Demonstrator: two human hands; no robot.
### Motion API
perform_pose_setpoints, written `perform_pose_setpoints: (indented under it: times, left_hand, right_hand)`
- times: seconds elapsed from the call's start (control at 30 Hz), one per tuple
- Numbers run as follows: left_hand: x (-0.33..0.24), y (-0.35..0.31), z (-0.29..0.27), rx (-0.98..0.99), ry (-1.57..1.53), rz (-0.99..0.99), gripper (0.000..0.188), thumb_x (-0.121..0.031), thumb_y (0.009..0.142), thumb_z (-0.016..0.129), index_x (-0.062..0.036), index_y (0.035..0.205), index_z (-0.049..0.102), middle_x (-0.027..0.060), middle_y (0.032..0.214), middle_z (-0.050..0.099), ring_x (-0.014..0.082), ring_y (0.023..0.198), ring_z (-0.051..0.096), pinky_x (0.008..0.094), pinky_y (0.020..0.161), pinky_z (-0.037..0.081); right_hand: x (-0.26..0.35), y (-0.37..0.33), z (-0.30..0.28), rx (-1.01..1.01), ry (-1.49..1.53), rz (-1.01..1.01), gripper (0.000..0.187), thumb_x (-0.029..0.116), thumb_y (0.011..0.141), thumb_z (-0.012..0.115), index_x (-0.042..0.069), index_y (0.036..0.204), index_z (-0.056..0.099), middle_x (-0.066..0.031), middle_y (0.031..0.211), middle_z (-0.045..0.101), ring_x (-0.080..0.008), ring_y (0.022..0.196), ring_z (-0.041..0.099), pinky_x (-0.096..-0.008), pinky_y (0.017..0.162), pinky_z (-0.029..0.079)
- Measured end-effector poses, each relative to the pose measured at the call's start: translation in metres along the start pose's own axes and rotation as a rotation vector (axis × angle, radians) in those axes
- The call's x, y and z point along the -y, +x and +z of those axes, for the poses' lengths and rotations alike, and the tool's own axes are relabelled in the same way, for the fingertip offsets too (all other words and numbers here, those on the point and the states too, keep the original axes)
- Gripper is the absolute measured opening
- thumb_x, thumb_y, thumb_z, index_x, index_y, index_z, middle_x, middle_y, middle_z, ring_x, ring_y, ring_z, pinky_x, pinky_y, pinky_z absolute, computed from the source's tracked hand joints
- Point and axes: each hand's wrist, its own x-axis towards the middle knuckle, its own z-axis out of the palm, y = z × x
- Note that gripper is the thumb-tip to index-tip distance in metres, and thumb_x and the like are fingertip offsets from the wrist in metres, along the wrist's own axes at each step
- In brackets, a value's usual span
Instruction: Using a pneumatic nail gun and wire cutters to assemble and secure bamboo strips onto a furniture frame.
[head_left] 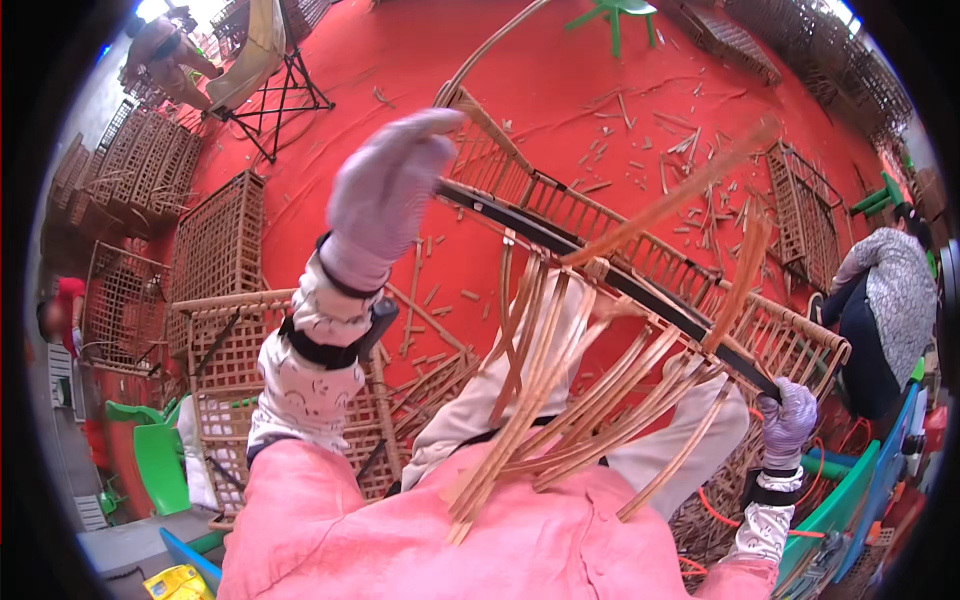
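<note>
One black bar (655,300) filled our right hand (789,412) at four o'clock; our left hand (388,198), at eleven, had an unclear grip.

The red floor (570,80) is brightly lit, white glare is seen near both upper corners, the left hand (385,195) is blurred, and outer shapes are bowed.
</note>
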Motion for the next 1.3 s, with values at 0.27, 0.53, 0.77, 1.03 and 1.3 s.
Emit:
perform_pose_setpoints:
  times: [0.27, 0.53, 0.77, 1.03, 1.3]
  left_hand:
    - [0.002, -0.047, 0.043, 0.959, 0.286, 0.220, 0.022, -0.016, 0.082, 0.056, -0.0057, 0.101, 0.060, 0.0120, 0.087, 0.061, 0.0294, 0.079, 0.058, 0.0365, 0.069, 0.047]
    - [0.107, -0.119, 0.046, 1.045, 0.296, 0.268, 0.026, -0.021, 0.088, 0.047, -0.0022, 0.100, 0.059, 0.0163, 0.091, 0.061, 0.0330, 0.087, 0.057, 0.0386, 0.077, 0.044]
    - [0.108, -0.158, 0.104, 1.162, 0.271, 0.104, 0.023, -0.015, 0.090, 0.043, 0.0033, 0.091, 0.057, 0.0217, 0.074, 0.057, 0.0390, 0.067, 0.056, 0.0423, 0.058, 0.043]
    - [0.049, -0.134, 0.127, 0.980, 0.220, 0.264, 0.019, -0.025, 0.064, 0.065, -0.0121, 0.077, 0.061, 0.0084, 0.058, 0.054, 0.0263, 0.051, 0.054, 0.0377, 0.046, 0.043]
    - [0.059, -0.182, 0.111, 1.167, 0.439, 0.001, 0.022, -0.030, 0.087, 0.047, -0.0136, 0.083, 0.060, 0.0126, 0.071, 0.060, 0.0309, 0.062, 0.059, 0.0418, 0.054, 0.047]
  right_hand:
    - [-0.015, -0.056, -0.014, 0.056, -0.036, -0.129, 0.032, 0.028, 0.078, 0.060, 0.009, 0.104, 0.056, -0.0090, 0.087, 0.059, -0.0286, 0.080, 0.057, -0.0408, 0.074, 0.043]
    - [0.003, -0.101, 0.002, 0.021, -0.184, 0.401, 0.043, 0.029, 0.072, 0.066, 0.015, 0.111, 0.056, -0.0081, 0.110, 0.053, -0.0277, 0.098, 0.053, -0.0399, 0.084, 0.042]
    - [0.036, -0.311, -0.082, -0.075, -0.759, 1.461, 0.053, 0.030, 0.068, 0.068, 0.008, 0.114, 0.051, -0.0156, 0.109, 0.053, -0.0308, 0.105, 0.050, -0.0388, 0.090, 0.040]
    - [0.007, -0.373, -0.143, -0.237, 0.307, 1.704, 0.039, 0.016, 0.085, 0.054, 0.008, 0.122, 0.046, -0.0072, 0.090, 0.057, -0.0166, 0.077, 0.055, -0.0301, 0.059, 0.046]
    - [-0.033, -0.294, -0.099, 0.079, 0.347, 1.822, 0.038, 0.016, 0.082, 0.057, 0.007, 0.118, 0.047, -0.0075, 0.091, 0.057, -0.0159, 0.075, 0.054, -0.0298, 0.060, 0.046]
